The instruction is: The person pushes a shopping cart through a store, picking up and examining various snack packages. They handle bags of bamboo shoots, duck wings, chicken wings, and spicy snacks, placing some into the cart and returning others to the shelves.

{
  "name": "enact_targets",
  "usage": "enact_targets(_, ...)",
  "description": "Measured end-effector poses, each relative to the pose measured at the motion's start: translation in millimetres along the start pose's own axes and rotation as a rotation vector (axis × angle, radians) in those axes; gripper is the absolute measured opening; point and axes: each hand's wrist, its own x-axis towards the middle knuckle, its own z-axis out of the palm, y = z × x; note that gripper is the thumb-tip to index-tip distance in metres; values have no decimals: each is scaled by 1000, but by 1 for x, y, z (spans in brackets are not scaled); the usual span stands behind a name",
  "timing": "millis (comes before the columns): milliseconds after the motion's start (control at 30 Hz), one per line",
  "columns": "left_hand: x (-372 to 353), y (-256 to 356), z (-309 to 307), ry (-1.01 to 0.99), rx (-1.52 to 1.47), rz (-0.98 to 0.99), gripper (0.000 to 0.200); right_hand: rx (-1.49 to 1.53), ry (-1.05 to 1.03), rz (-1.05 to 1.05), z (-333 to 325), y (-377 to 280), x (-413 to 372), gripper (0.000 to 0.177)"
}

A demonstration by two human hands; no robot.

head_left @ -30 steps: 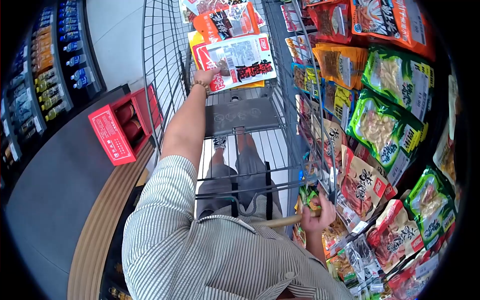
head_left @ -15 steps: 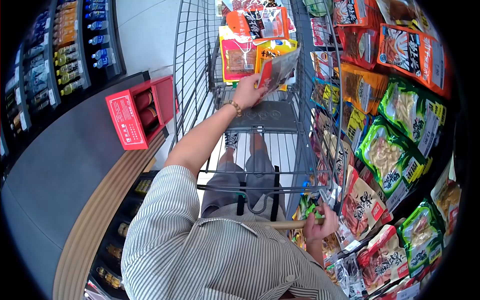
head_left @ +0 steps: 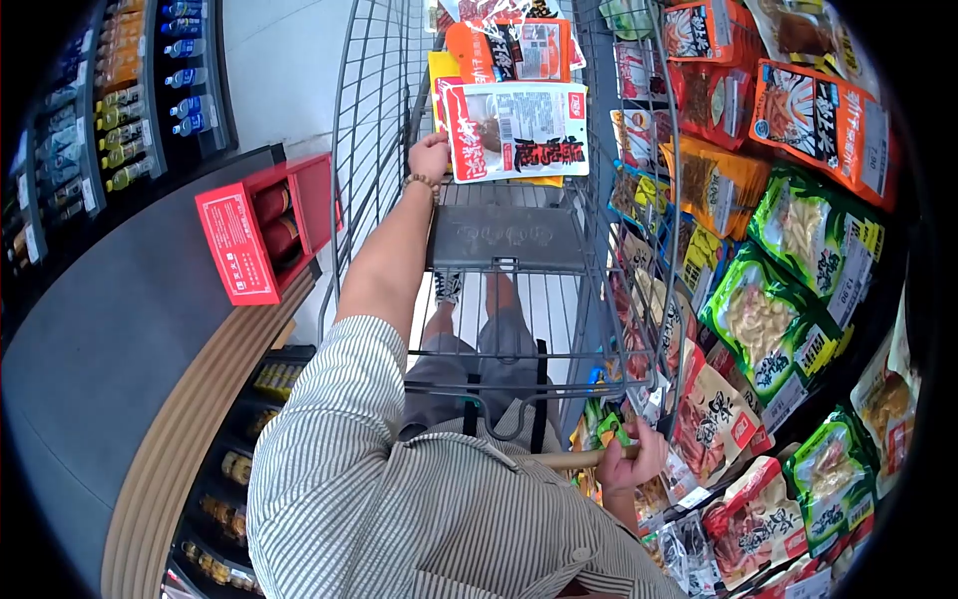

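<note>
My left hand (head_left: 429,160), with a beaded bracelet at the wrist, is closed at the left edge of a white and red food package (head_left: 519,132); its fingertips are partly hidden. This package lies over yellow packaging (head_left: 442,68), just below an orange package (head_left: 511,50) in the shopping cart (head_left: 496,382). Behind the grey child-seat panel (head_left: 506,240) are the stacked packages. At the lower right, my right hand (head_left: 635,456) is closed around the end of the tan cart handle (head_left: 564,460).
Shelves of bagged snacks (head_left: 763,319) run close along the cart's right side. A red box (head_left: 239,240) with cans stands on the wood-edged counter (head_left: 200,419) at left. Bottled drinks (head_left: 190,77) fill a shelf at the upper left.
The package in my left hand has turned from tilted to flat, its printed face showing over the others. My left hand has moved left and slightly up. My right hand stays at the handle.
</note>
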Motion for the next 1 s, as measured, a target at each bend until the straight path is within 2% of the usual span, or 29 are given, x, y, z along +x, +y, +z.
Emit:
enact_targets(33, 13, -12, 2, 115, 9, 43, 38, 6, 7, -19, 0, 1, 0, 46)
enact_targets(67, 24, -25, 1, 114, 4, 53, 38, 13, 14, -38, 1, 2, 0, 45)
enact_targets(133, 36, -25, 6, 251, 281, 79, 36, 19, 44, -54, 4, 3, 2, 45)
enact_targets(167, 0, 20, 5, -7, 164, -32, 28, 22, 57, -62, 4, 3, 2, 45)
enact_targets(200, -3, 25, 4, -32, 296, 38, 16, 16, 69, -64, 3, 4, 3, 45)
enact_targets(267, -41, 65, 6, -8, 422, 95, 6, 8, 96, -75, 5, 3, 6, 44)
enact_targets(333, -51, 71, 7, -41, 280, 143, 4, 21, 139, -91, 7, 0, 12, 43)
enact_targets(400, -84, 94, 6, -13, 279, 221, 3, 36, 180, -91, 10, -1, 15, 40)
enact_targets(467, -113, 104, 2, -49, 267, 233, 18, 49, 218, -118, 13, -3, 20, 38)
enact_targets(533, -165, 129, -1, 28, 497, 414, 19, 5, 250, -135, 14, -5, 21, 36)
enact_targets(600, -203, 152, -1, -3, 529, 474, 18, 11, 240, -128, 17, -7, 16, 34)
enact_targets(667, -209, 152, 7, -13, 599, 546, 20, 23, 270, -121, 21, -7, 15, 32)
enact_targets(700, -213, 152, 13, -4, 590, 543, 20, 26, 276, -131, 21, -11, 15, 30)
enact_targets(767, -218, 152, 26, -179, 544, 472, 21, 17, 268, -140, 21, -15, 15, 30)
enact_targets(867, -226, 134, 41, -202, 444, 502, 13, 12, 237, -124, 23, -18, 8, 29)
enact_targets(933, -228, 131, 38, -232, 423, 432, 14, 11, 222, -112, 23, -20, 6, 28)
enact_targets(1000, -223, 131, 32, -358, 256, 283, 13, 7, 219, -123, 23, -18, 7, 28)
